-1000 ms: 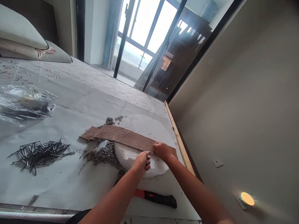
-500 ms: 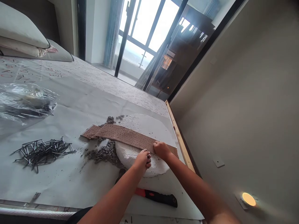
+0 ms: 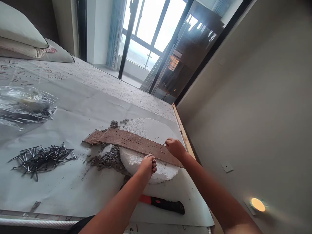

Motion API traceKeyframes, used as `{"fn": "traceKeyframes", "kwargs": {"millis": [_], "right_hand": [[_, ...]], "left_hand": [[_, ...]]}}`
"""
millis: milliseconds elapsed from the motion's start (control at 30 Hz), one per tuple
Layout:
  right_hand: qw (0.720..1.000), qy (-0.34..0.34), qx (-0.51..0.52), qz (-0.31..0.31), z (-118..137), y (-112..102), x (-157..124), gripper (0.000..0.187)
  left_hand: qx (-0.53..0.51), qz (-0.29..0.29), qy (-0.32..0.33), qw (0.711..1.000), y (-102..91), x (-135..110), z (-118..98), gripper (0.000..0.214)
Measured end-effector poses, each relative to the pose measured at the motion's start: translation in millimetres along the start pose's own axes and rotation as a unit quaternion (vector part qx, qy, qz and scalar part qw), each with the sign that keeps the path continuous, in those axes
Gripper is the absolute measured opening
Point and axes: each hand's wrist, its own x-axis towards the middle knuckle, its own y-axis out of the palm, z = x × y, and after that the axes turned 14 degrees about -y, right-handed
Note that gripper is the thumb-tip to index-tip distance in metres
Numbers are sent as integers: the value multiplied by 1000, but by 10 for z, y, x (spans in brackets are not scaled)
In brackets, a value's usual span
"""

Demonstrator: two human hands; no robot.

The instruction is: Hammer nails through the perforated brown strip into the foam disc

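My right hand point(image 3: 175, 148) pinches a thin, nail-like piece point(image 3: 163, 145), its tip at the surface of a long brown strip point(image 3: 131, 139) dotted with small holes. The strip lies across a round white foam slab point(image 3: 148, 125). My left hand point(image 3: 148, 165) is closed near the strip's lower edge, over the foam; whatever its fingers hold is hidden. Grey crumbly rubble point(image 3: 110, 158) is heaped left of the foam, under and beside the strip. A hammer point(image 3: 167, 204) with a black and red handle lies in front, its head partly behind my left forearm.
A pile of dark nails point(image 3: 44, 158) lies on the white sheet point(image 3: 73, 123) at left. Behind it is a clear plastic bag point(image 3: 29, 105). A wooden edge rail point(image 3: 181, 125) and a wall point(image 3: 255, 107) bound the right side. Pillows point(image 3: 21, 29) are stacked at the far left.
My right hand has lifted slightly off the strip and shifted right, and the thin piece in its fingers now shows. My left hand stays almost where it was.
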Motion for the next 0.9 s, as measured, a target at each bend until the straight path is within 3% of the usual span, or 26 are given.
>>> {"fn": "traceKeyframes", "kwargs": {"millis": [100,200,333,433,500,567,733,900], "right_hand": [[996,-62,65,-12,90,-126,-37,27],[976,-158,147,-19,270,-170,-69,25],[965,-217,144,14,401,-157,-80,25],[987,-133,89,26,319,-97,-83,28],[998,-52,32,35,235,-14,-84,31],[999,-13,-2,45,183,99,-80,28],[998,-9,-30,62,223,355,-37,18],[995,-26,-48,78,254,443,-14,20]], "left_hand": [[-12,-14,3,1000,9,-31,-12,16],[-5,12,-1,1000,15,-59,4,12],[25,51,-20,998,22,-99,19,10],[36,39,-29,998,19,-128,0,3],[40,29,-28,998,9,-129,-9,10],[39,29,-22,999,-7,-105,-4,17],[31,51,-8,998,-44,-19,39,25],[32,50,-3,998,-47,16,49,20]]}}
